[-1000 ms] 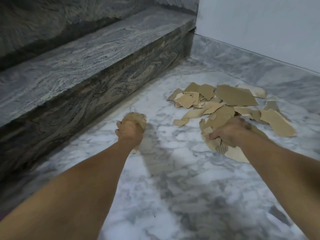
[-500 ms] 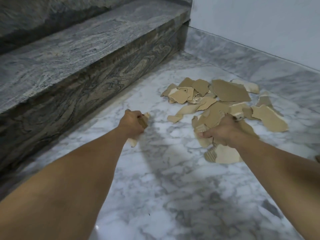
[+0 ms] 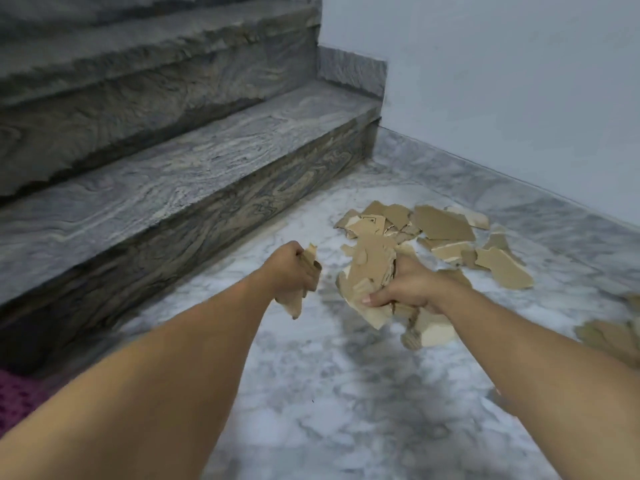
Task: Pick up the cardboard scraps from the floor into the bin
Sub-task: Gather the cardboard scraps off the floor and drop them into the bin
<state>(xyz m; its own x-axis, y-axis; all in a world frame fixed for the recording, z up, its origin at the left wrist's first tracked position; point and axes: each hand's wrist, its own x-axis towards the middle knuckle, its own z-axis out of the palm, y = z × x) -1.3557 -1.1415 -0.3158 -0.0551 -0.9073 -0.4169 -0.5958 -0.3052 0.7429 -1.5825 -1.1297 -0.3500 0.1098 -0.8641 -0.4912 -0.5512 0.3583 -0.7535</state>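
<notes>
Clearly overloaded, the right hand (image 3: 412, 289) clutches a loose bundle of torn tan cardboard scraps (image 3: 370, 271) at frame centre; outer pieces could slip. The left hand (image 3: 289, 271) clenches a smaller brown cardboard wad (image 3: 304, 278), and no bin shows.

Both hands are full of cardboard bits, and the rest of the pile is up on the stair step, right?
Not quite. Both hands, left hand and right hand, do grip cardboard bits, but the rest of the pile lies on the marble floor beside the stair step, not on it. The head view shows this.
</notes>
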